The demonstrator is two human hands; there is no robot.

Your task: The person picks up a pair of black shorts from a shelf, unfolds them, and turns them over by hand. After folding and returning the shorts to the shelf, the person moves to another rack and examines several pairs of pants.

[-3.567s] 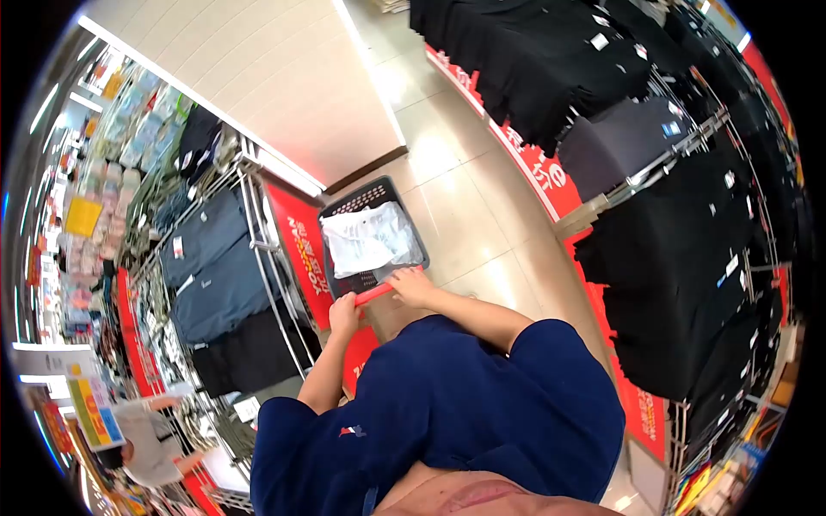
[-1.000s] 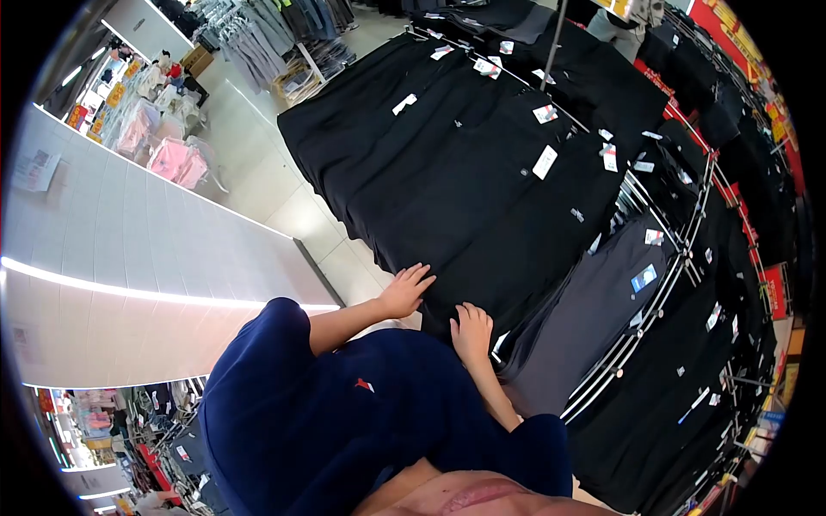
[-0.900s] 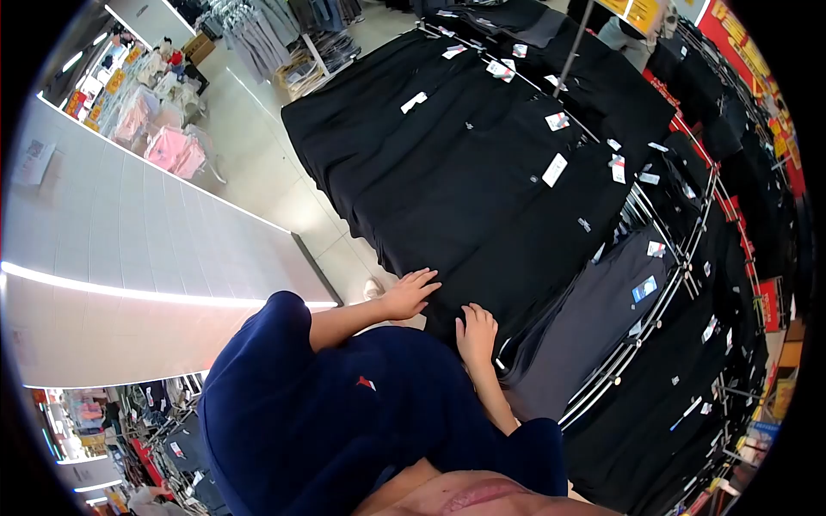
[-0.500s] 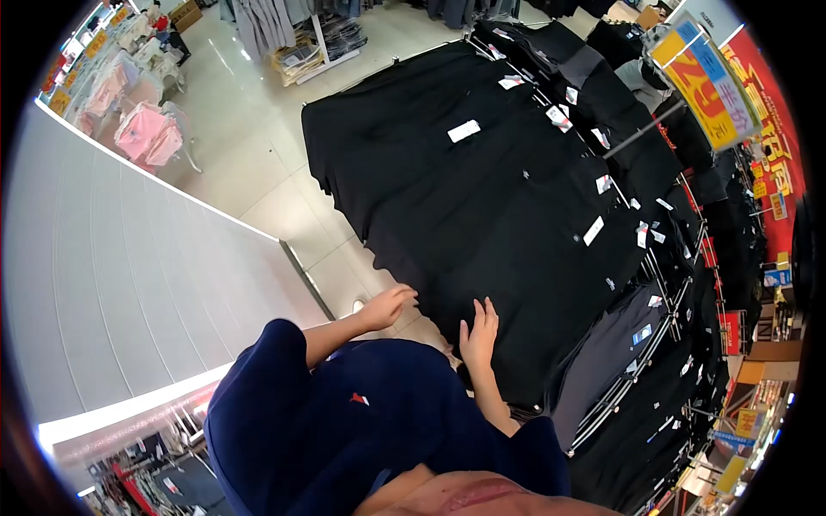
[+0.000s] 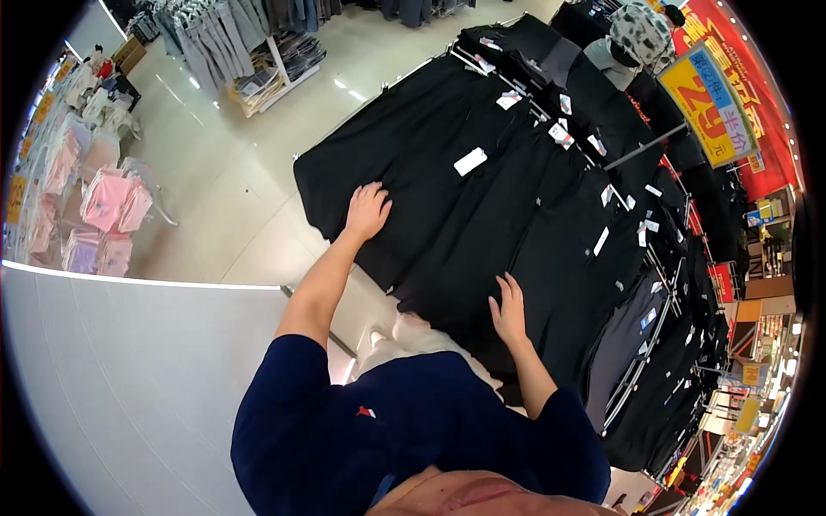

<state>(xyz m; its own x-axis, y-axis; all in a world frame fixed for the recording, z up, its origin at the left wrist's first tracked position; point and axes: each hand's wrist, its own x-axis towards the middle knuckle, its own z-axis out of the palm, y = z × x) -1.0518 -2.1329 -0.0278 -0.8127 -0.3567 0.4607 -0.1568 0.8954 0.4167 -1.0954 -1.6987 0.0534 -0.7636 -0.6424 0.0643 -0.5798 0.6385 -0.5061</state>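
A row of black garments hangs on a rack in front of me, their cloth spread into one wide dark surface with creases. White tags, one of them a large tag, stick out from the clothes. My left hand lies on the near left part of the black cloth, fingers extended and slightly apart. Nearer my body, my right hand is over the cloth with its fingers stretched out; whether it presses on the fabric I cannot tell. Neither hand grips anything.
A price sign stands on a metal pole above the rack. Dark grey garments hang at right. A white panel is on my left, pink clothes beyond it. A person in patterned clothing is at the far side.
My left hand has reached forward onto the black cloth, and my right hand has shifted slightly right in view. The cloth now shows more folds. My view has turned.
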